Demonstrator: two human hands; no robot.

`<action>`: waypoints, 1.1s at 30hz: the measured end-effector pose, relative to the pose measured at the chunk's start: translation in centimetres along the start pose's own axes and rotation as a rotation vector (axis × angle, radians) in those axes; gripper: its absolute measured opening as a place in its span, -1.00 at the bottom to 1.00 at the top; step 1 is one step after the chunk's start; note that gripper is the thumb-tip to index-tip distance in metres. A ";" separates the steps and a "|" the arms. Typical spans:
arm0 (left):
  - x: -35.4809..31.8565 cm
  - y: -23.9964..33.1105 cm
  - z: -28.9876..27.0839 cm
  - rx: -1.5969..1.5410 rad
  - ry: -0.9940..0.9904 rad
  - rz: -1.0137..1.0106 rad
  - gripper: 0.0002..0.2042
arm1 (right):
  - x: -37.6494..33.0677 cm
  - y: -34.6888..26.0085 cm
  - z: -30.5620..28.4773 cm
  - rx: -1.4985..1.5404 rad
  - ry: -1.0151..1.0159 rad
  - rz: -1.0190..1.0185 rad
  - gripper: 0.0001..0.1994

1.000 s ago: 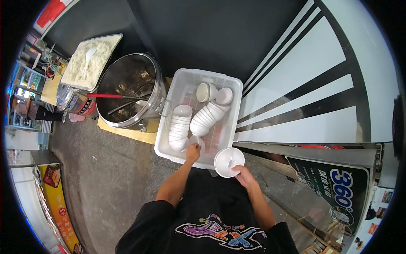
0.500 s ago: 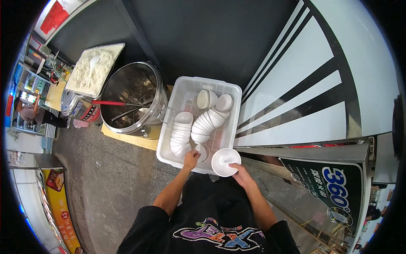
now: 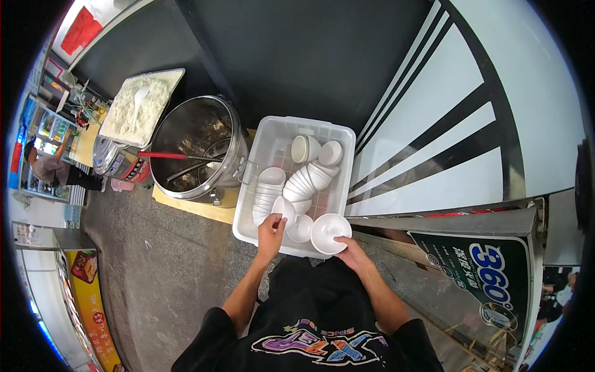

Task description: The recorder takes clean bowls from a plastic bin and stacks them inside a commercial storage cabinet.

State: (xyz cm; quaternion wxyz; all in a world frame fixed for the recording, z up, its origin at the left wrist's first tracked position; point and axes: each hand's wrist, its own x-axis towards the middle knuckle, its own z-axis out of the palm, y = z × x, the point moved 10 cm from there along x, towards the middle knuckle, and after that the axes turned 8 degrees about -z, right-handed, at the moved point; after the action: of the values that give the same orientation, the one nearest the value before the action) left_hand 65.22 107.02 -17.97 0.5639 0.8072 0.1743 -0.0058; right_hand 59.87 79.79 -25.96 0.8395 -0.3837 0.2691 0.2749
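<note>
My left hand (image 3: 271,237) is closed on the edge of a small white bowl (image 3: 284,211), tilted on its side above the near part of a white plastic basket (image 3: 240,217). In my right hand (image 3: 354,253) is another white bowl (image 3: 328,230), gripped by its rim with the thumb inside, over the basket's near right corner. Between the two hands a loose white bowl (image 3: 300,229) lies in the basket. Behind them run a left row of nested bowls (image 3: 270,180) and a curved right row (image 3: 306,180). Further bowls (image 3: 304,149) sit at the far end.
Left of the basket, a large steel pot (image 3: 238,133) on a wooden board (image 3: 195,208) holds a red-handled utensil (image 3: 167,155). Beyond it are a tray of white shreds (image 3: 127,99) with a white spoon and a lidded container (image 3: 111,155). A dark wall (image 3: 297,56) stands behind; a person (image 3: 52,168) is far left.
My left hand has come up slightly left with a bowl tilted in its fingers. The bowl in my right hand has turned, showing more of its inside.
</note>
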 end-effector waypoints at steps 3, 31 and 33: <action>-1.9 7.7 -0.2 0.096 0.010 0.270 -0.86 | 0.6 0.9 -0.1 -0.023 -0.023 0.034 -0.38; -11.7 15.5 9.7 0.497 -0.485 0.851 -0.72 | -0.7 -1.3 3.5 0.211 -0.186 -0.111 -0.23; -11.8 15.4 9.6 0.502 -0.477 0.853 -0.71 | -0.9 -1.2 3.6 0.200 -0.188 -0.097 -0.20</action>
State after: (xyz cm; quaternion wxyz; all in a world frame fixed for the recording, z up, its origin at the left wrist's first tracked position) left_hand 60.35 90.32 -5.04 0.3301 0.8924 -0.3077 -0.0010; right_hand 60.94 81.77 -22.71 0.9072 -0.2834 0.1966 0.2407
